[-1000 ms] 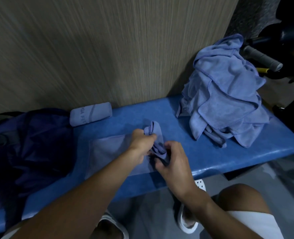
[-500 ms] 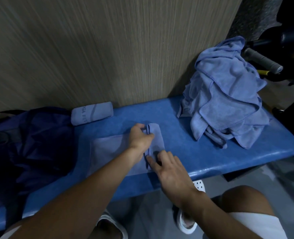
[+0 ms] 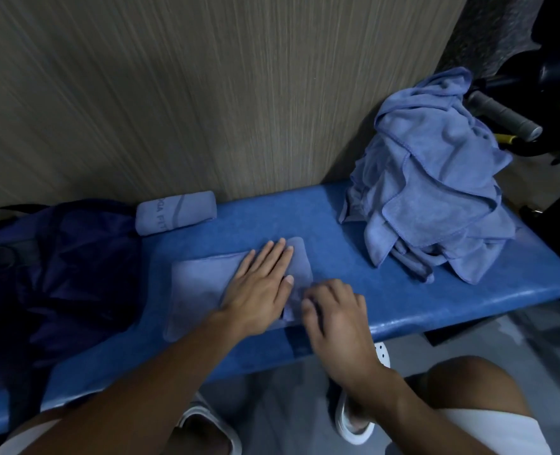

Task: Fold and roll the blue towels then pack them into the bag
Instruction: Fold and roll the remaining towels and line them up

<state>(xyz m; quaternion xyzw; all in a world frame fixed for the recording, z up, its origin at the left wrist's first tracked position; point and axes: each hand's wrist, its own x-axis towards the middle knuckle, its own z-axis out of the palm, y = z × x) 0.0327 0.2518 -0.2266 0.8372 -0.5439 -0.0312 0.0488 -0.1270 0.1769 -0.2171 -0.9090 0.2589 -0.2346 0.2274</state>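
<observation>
Towel [image 3: 199, 287] flat on bench [image 3: 403, 293], pressed under spread left hand [image 3: 258, 284]; right hand [image 3: 337, 318] curled at its edge, grip unclear.

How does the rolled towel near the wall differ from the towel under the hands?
The rolled towel is a tight roll; the flat towel lies flat on the bench. No hand touches the rolled towel; the left hand presses the flat towel, and the right hand is at its edge. The rolled towel shows lettering; the flat towel shows none. Both are pale blue.
</observation>
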